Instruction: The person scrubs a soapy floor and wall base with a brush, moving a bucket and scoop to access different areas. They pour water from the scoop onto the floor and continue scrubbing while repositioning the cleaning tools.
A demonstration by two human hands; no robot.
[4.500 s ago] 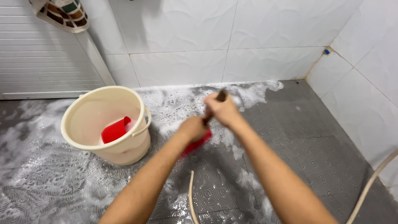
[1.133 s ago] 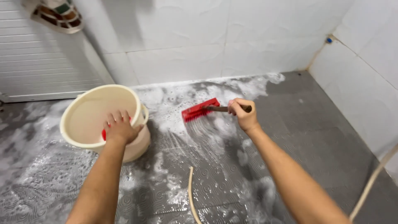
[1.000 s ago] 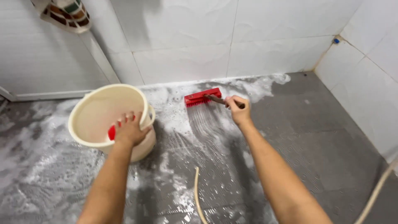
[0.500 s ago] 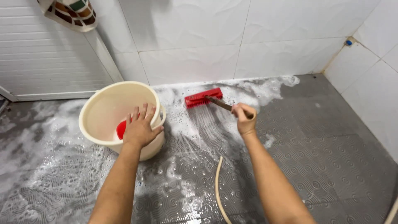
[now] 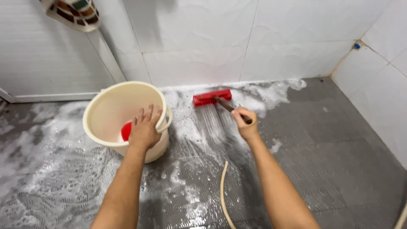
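Head view: cream bucket (image 5: 111, 111) with red scoop (image 5: 126, 130) left of centre, hose (image 5: 222, 186) at lower centre on foamy floor (image 5: 322, 144). Left hand (image 5: 144, 129) lies fingers spread on bucket rim. Right hand (image 5: 243, 123), fist closed, holds brush (image 5: 212, 97); handle runs toward upper left, red head against wall (image 5: 254, 38).

Red scoop (image 5: 126, 130) in bucket (image 5: 106, 111): mostly behind left hand (image 5: 144, 129), shape unclear. Brush handle (image 5: 227, 106): end buried in right hand (image 5: 244, 123). Hose (image 5: 222, 191) runs off bottom edge. Patterned cloth (image 5: 72, 12) clipped at top edge. Small blue thing (image 5: 357, 46) in wall corner: too small to identify.
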